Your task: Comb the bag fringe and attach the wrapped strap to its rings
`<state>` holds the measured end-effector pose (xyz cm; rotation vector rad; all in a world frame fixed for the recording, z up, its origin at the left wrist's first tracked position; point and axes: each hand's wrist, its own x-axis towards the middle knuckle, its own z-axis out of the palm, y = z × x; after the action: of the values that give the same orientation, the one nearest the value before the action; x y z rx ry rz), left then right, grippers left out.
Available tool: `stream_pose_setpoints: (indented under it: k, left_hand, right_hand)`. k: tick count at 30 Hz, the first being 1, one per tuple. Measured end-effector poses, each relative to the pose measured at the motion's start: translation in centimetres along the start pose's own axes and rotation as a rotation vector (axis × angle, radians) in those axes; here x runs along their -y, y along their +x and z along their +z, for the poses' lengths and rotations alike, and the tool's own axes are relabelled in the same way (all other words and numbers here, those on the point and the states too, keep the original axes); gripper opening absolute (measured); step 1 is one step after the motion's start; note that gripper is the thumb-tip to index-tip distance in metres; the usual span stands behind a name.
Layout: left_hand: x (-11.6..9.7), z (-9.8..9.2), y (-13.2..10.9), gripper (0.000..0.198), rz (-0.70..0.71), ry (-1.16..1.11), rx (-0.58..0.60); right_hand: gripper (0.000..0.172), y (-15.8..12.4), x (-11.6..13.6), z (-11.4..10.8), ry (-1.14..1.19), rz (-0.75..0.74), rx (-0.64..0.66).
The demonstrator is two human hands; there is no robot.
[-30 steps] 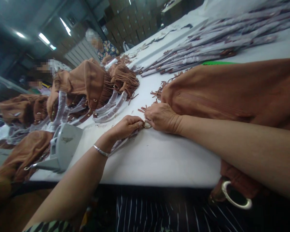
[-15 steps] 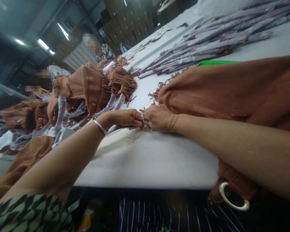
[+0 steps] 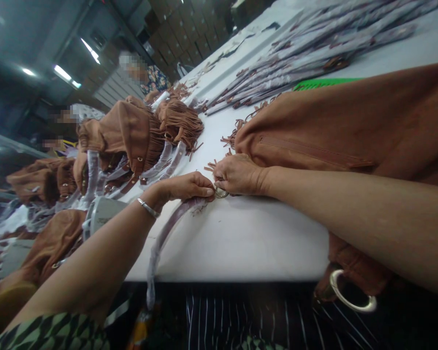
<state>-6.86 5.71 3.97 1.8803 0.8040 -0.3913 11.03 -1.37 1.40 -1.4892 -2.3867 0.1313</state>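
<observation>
My left hand point(image 3: 190, 186) is closed in a pinch on the end of a plastic-wrapped strap point(image 3: 163, 238), which curves down over the table's front edge. Just right of it, my right hand point(image 3: 238, 174) is closed on a gold-coloured metal ring point(image 3: 221, 193). The two hands nearly touch at the ring; fingers hide the exact join with the strap. A large brown suede-like bag point(image 3: 343, 116) with fringe and a zip lies beyond my right forearm. Its second metal ring point(image 3: 352, 294) hangs on a tab below the table edge.
At the left, several brown fringed bags point(image 3: 127, 129) with wrapped straps are piled up. A bundle of plastic-wrapped straps point(image 3: 277, 73) lies at the back of the white table point(image 3: 219, 248), near a green basket edge point(image 3: 324, 84). Other people, including one in a floral top point(image 3: 156, 79), are farther back.
The wrapped strap now hangs in plain view from my left hand over the table edge, where before it was mostly hidden. My left wrist has lowered slightly. Both hands stay at the ring.
</observation>
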Motion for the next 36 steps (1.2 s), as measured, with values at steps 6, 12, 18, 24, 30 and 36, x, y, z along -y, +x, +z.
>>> stream_pose_setpoints:
  k: [6,12,18,24,30,36]
  left_hand:
    - [-1.2,-1.6,1.3,0.026,-0.016,0.112,0.157]
    - [1.0,0.6,0.0,0.034,0.082,-0.021,-0.052]
    - [0.3,2.3,-1.5,0.029,0.075,-0.12,-0.276]
    - [-1.2,4.1,-1.4,0.02,0.087,-0.228,-0.507]
    - [0.0,4.6,-0.5,0.023,0.171,-0.324,-0.63]
    - [1.4,3.6,0.0,0.031,0.254,-0.387,-0.569]
  right_hand:
    - [0.023,-0.2,-0.2,0.0,-0.018,-0.044,-0.024]
    - [0.023,0.1,-0.3,-0.4,0.008,-0.019,0.026]
    - [0.023,0.2,-0.5,-0.8,0.083,-0.015,-0.027]
    - [0.019,0.3,-0.8,-1.1,0.229,0.029,-0.028]
    - [0.027,0.3,-1.6,-1.1,0.045,-0.189,-0.049]
    - [0.038,0.1,-1.1,-1.1,-0.226,-0.307,-0.067]
